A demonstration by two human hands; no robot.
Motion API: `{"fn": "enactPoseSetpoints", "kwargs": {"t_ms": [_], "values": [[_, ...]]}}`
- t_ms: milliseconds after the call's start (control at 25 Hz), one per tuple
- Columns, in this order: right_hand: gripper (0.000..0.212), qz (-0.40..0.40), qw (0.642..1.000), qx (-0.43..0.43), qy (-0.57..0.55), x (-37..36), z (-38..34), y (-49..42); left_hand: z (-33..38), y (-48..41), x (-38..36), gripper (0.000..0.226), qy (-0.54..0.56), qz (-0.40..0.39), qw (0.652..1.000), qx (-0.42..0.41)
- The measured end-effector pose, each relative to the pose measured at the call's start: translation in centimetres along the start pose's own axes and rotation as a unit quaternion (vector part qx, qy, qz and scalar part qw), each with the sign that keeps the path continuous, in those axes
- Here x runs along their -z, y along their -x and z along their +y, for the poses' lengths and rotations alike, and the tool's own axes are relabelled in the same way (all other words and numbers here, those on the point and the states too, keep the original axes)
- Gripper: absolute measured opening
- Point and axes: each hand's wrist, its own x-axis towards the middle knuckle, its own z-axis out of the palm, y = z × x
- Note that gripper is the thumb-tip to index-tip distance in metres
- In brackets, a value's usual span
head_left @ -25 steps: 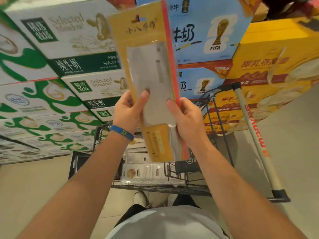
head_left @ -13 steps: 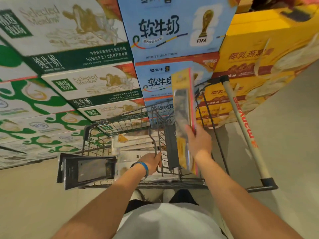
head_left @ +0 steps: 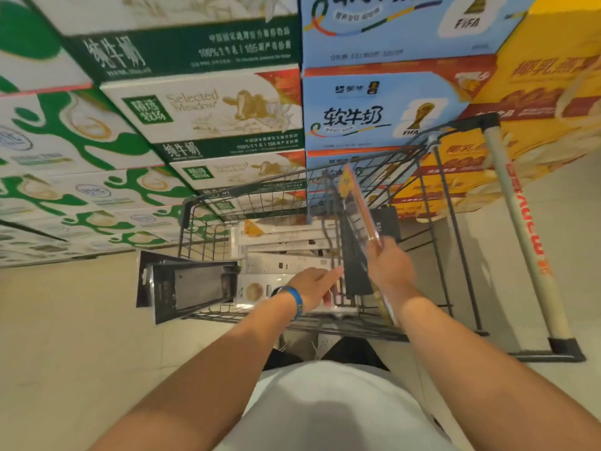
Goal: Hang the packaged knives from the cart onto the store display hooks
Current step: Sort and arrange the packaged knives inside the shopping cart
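milk cartons (head_left: 208, 109) behind cart (head_left: 260, 187) of packaged knives (head_left: 283, 242); right fingers (head_left: 379, 253) grip one pack (head_left: 356, 206), left fingers (head_left: 331, 273) extended.

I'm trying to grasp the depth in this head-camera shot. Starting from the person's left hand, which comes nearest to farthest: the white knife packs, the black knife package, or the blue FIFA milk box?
1. white knife packs, in the cart, right under the left hand.
2. black knife package, jutting from the cart's left end.
3. blue FIFA milk box, stacked beyond the cart.
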Motion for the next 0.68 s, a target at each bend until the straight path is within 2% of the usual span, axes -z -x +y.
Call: {"fn": "enactPoseSetpoints", "kwargs": {"t_ms": [120,200,320,440,520,600,680], "values": [[0.033,0.135,0.984,0.07,-0.092,0.9,-4.8,1.4,-4.2,0.6,1.7,0.069,0.05,0.034,0.997,0.045],[0.028,0.143,0.965,0.15,-0.161,0.9,-9.2,3.1,-8.3,0.8,3.2,0.063,0.048,0.061,0.994,0.078],[0.024,0.009,0.957,0.235,-0.168,-3.3,-14.2,6.0,-13.9,1.3,6.0,0.05,0.08,0.083,0.985,0.126],[0.028,-0.141,0.963,0.218,-0.072,-9.7,-15.2,7.2,-17.6,1.2,8.2,0.051,0.063,0.091,0.982,0.152],[0.034,-0.215,0.965,0.151,0.006,-14.6,-13.4,5.4,-19.9,0.2,8.5,0.055,-0.013,0.093,0.985,0.143],[0.033,-0.276,0.952,0.09,0.098,-18.8,-10.3,3.3,-21.4,-0.5,7.8,0.055,-0.156,0.095,0.978,0.097],[0.029,-0.296,0.933,0.076,0.188,-22.4,-7.3,1.3,-22.2,-1.2,6.9,0.052,-0.242,0.101,0.963,0.061]]}}
